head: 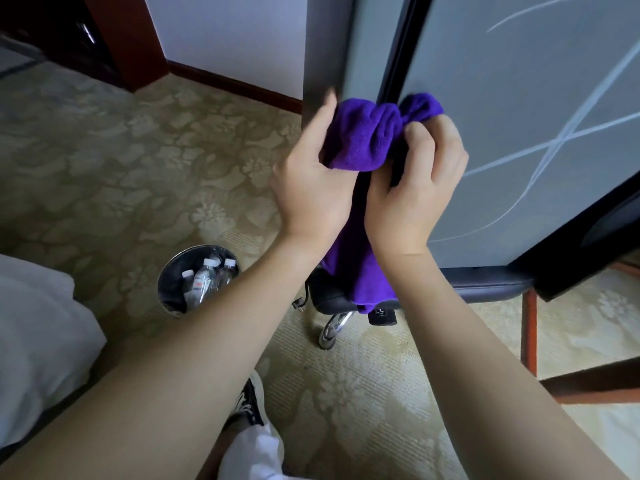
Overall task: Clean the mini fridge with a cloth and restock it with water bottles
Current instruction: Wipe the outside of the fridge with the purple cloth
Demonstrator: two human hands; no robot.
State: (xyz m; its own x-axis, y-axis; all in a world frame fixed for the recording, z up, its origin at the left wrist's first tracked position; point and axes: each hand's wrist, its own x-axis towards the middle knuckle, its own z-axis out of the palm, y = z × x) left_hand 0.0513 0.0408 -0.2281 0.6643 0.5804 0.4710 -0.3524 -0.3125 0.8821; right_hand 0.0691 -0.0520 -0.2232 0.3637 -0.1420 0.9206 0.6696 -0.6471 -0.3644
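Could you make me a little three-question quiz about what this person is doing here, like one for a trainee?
1. True or false: both hands grip the purple cloth.
2. Where are the water bottles? A) in the round metal bin on the carpet B) on the fridge shelf C) in the person's left hand
3. Fill in: the cloth's loose end hangs down below the ____.

Key
1. True: the left hand and the right hand each hold a bunched part of it, in front of the fridge door.
2. A
3. hands
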